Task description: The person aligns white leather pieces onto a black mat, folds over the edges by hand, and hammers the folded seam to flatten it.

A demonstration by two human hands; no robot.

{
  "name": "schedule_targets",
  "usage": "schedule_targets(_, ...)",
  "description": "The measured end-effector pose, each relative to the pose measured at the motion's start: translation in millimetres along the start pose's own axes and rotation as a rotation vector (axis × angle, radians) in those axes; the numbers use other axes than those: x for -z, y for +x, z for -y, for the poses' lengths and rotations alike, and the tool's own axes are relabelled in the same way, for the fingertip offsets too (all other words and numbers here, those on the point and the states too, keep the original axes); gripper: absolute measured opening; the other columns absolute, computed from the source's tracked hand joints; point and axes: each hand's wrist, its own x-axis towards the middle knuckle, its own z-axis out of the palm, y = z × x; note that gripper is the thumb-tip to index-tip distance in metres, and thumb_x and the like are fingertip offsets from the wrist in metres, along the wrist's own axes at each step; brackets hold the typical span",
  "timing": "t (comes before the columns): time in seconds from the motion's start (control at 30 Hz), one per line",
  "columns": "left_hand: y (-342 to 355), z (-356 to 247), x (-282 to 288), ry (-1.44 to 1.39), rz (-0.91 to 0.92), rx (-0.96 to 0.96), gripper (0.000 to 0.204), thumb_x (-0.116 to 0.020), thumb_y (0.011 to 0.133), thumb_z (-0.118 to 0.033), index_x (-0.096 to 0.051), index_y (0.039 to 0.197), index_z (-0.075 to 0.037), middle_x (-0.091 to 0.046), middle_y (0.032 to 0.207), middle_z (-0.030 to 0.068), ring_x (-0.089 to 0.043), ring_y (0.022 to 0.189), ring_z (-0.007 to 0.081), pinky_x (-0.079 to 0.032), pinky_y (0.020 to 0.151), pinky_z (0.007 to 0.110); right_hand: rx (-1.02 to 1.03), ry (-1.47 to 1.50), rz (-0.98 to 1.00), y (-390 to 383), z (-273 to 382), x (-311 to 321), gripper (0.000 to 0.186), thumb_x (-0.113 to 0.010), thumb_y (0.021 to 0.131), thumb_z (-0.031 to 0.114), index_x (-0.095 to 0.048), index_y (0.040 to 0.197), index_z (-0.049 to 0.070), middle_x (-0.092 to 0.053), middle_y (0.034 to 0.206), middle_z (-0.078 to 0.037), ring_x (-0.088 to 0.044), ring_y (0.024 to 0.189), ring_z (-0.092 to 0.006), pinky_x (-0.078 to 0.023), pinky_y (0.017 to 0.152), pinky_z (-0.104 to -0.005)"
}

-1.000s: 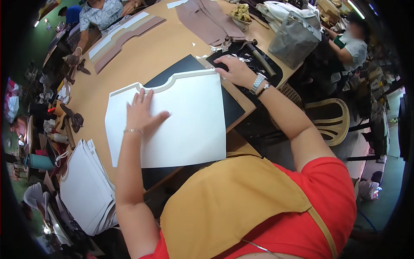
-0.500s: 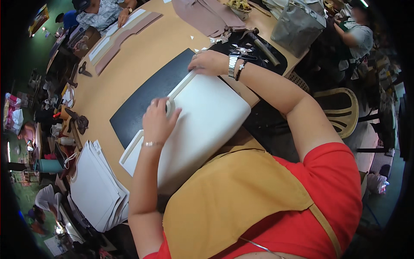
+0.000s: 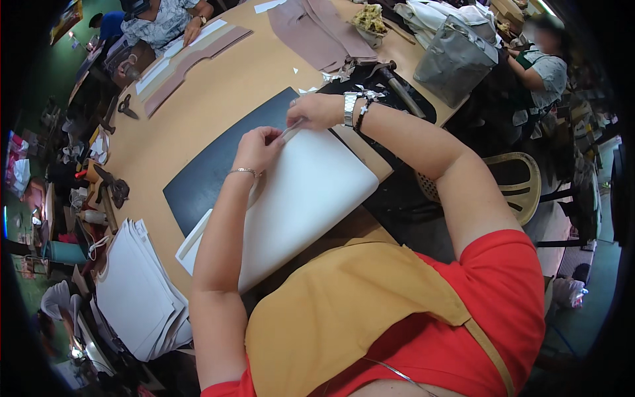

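A white sheet [image 3: 314,192] lies at an angle over a dark mat [image 3: 211,152], its near side curving down at the table edge. A pale narrow strip [image 3: 196,233] runs along its notched far edge. My left hand [image 3: 264,147] is closed, thumb and fingers pinching that strip near the middle of the edge, with my forearm over part of it. My right hand [image 3: 311,110] pinches the same edge just beyond, at its upper right end; the two hands nearly touch. The fingertips partly hide the strip between them.
White sheets [image 3: 135,284] are stacked at left beside tools [image 3: 116,185]. A hammer [image 3: 403,89], black tray with scraps, grey bag [image 3: 456,66] and pink pieces [image 3: 311,33] lie beyond. Co-workers [image 3: 165,26] sit across and right [image 3: 539,73]; a chair [image 3: 512,188] stands at right.
The sheet has turned anticlockwise and its near side now curves down. My left hand has gone from spread flat to pinching the edge, moving up and right; my right hand has moved left.
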Motion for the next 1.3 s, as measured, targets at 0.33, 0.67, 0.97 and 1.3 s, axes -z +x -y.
schedule_targets(0.33,-11,20,-16,0.391,-0.301,-0.669,0.018,-0.073,0.092,-0.008,-0.078,0.109,-0.005,-0.07,0.101,0.0101,-0.069,0.087,0.0289,-0.057,0.082,0.034,0.383,-0.621,-0.269,-35,4,-13,0.038,-0.058,0.096,0.018,-0.062,0.134,0.018,-0.069,0.117,-0.009,-0.066,0.11,-0.0324,-0.053,0.085,-0.0409)
schedule_targets(0.67,-23,3,9,0.213,-0.069,-0.302,0.028,-0.079,0.089,-0.01,-0.078,0.115,-0.002,-0.072,0.098,0.0086,-0.069,0.091,0.0178,-0.055,0.084,0.031,-1.136,-0.452,-0.384,-207,-111,3,0.044,-0.062,0.101,0.042,-0.061,0.12,0.003,-0.071,0.111,-0.024,-0.07,0.103,-0.0402,-0.055,0.092,-0.051)
schedule_targets(0.97,-44,14,18,0.061,-0.061,-0.199,0.021,-0.077,0.088,-0.01,-0.079,0.106,0.0,-0.071,0.101,0.0186,-0.071,0.09,0.0321,-0.057,0.085,0.037,-0.619,0.334,-0.531,-124,41,0,0.043,-0.062,0.103,0.04,-0.06,0.117,-0.001,-0.07,0.103,-0.028,-0.069,0.099,-0.0429,-0.054,0.084,-0.046)
schedule_targets(1.3,-60,19,24,0.003,-0.061,-0.08,0.022,-0.074,0.089,-0.005,-0.078,0.111,-0.001,-0.07,0.102,0.0157,-0.07,0.092,0.0314,-0.056,0.087,0.037,-0.507,0.139,-0.201,-73,105,-7,0.043,-0.056,0.105,0.041,-0.057,0.106,-0.002,-0.069,0.093,-0.029,-0.068,0.092,-0.0474,-0.054,0.083,-0.052)
